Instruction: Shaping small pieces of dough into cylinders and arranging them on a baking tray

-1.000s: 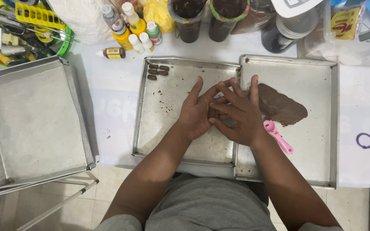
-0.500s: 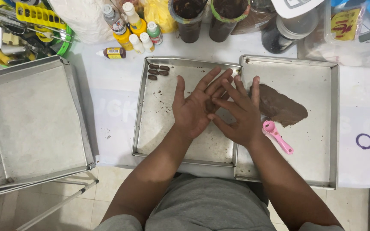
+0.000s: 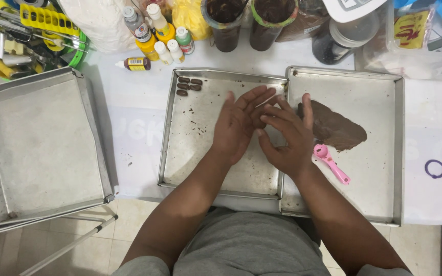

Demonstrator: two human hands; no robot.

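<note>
Rolling dough piece (image 3: pixel 258 118) | pressed between flat open left hand (image 3: pixel 239 125), right hand (image 3: pixel 286 139) | axis hidden

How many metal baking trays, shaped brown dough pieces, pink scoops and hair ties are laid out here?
Metal baking trays: 3
Shaped brown dough pieces: 4, at the middle tray's far left corner
Pink scoop: 1
Purple hair tie: 1
Total: 9
</note>
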